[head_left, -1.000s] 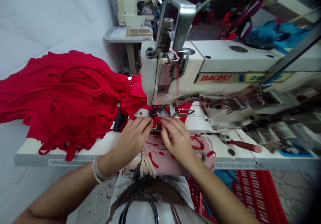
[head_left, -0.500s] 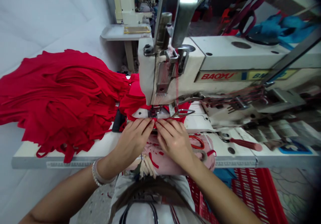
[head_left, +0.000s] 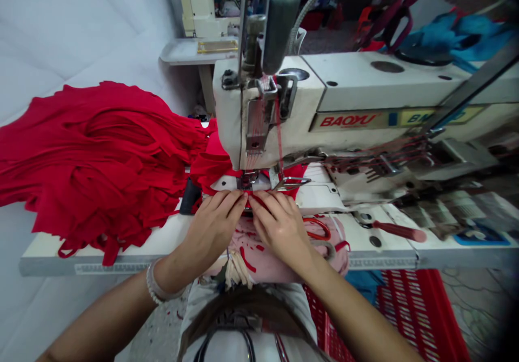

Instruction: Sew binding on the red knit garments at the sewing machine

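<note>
My left hand (head_left: 215,220) and my right hand (head_left: 279,222) lie side by side at the front of the sewing machine (head_left: 357,89). Both have fingertips pinched on a piece of red fabric (head_left: 212,163), just in front of the presser foot (head_left: 248,178). The fabric spreads under the needle area and out to either side; my fingers hide its near edge. Red threads (head_left: 279,129) run down the machine head. A wire looper-shaped guide (head_left: 292,182) sits just beyond my right fingers.
A large heap of red cloth pieces (head_left: 105,156) covers the table's left. Red-handled scissors (head_left: 318,229) rest on a pink cloth (head_left: 263,262) near my right wrist. A red-handled screwdriver (head_left: 399,231) lies farther right. Below stands a red basket (head_left: 421,308); behind, another sewing machine (head_left: 198,7).
The view has shifted slightly, so the machine head appears a little farther left. My hands keep nearly the same place at the presser foot, still on the red fabric.
</note>
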Motion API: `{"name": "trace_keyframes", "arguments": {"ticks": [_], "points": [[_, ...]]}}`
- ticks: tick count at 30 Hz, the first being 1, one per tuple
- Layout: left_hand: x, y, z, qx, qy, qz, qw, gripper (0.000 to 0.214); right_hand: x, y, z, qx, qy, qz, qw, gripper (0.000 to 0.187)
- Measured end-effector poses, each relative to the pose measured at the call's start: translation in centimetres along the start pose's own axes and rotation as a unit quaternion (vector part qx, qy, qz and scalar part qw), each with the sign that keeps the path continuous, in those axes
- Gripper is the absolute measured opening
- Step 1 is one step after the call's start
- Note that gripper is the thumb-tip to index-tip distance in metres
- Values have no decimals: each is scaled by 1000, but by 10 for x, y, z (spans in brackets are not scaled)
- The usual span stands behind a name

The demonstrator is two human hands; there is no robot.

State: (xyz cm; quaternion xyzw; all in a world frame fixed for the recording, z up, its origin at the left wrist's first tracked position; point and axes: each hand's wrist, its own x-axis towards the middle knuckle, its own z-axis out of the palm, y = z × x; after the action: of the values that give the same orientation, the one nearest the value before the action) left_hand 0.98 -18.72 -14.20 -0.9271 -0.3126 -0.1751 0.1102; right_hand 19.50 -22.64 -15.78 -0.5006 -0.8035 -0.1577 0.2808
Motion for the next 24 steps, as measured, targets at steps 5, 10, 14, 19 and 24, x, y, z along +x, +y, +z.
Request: {"name": "trace_keyframes", "arguments": {"ticks": [5,10,14,19,24], "points": [[5,1,0,24,4,-7,1000,37,7,2,3,11,6,-4,1000,27],[9,0,2,19,8,-15,1000,33,12,7,9,15,-2,11,1000,29],[9,-2,3,8,4,-12,1000,31,12,8,14,38,-6,26,999,29],[10,-8,3,-19,16,8,1000,31,13,10,16,99,-12,71,992,24],[12,-13,6,-14,30,13,999,33,15,13,16,121,-23,80,989,25]]}}
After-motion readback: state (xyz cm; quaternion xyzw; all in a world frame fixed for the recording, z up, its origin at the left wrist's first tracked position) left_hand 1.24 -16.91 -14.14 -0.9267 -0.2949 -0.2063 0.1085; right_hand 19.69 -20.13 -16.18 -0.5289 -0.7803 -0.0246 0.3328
